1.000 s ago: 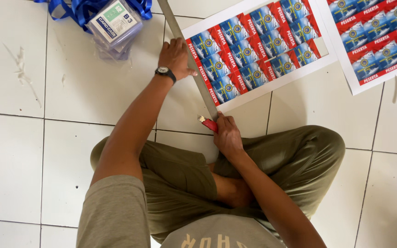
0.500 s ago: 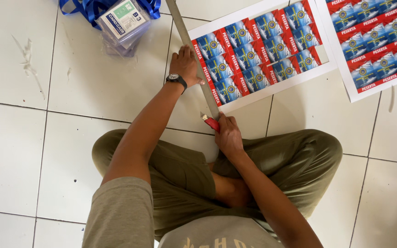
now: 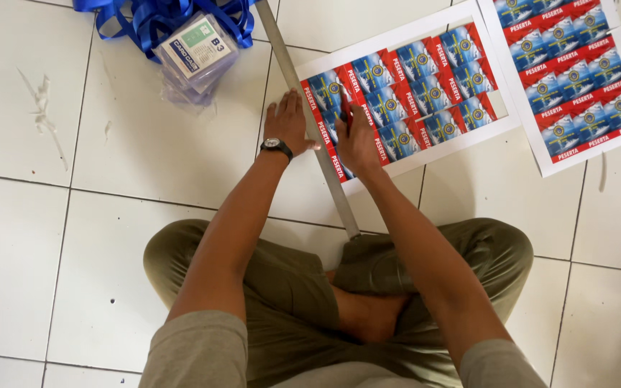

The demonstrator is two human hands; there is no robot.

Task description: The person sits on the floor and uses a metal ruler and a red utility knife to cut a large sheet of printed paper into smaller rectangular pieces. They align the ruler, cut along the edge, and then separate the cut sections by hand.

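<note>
Left hand [image 3: 290, 123]: flat, open, pressing the ruler [image 3: 309, 122].
Right hand [image 3: 359, 140]: grip closed on red cutter [image 3: 345, 113], beside the ruler, on printed sheet [image 3: 404, 93].

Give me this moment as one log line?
left hand: presses metal ruler | right hand: holds red cutter on printed sheet | floor

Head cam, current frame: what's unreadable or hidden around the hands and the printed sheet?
- Head view: the blade tip of the red-handled cutter is covered by the right hand.
- The long grey metal ruler runs off the top edge; its near end dips behind the knee.
- The second printed card sheet is cut by the top and right edges.
- The blue lanyard bundle is cropped at the top.
- Any cut line under the left hand is too fine to see.
</note>
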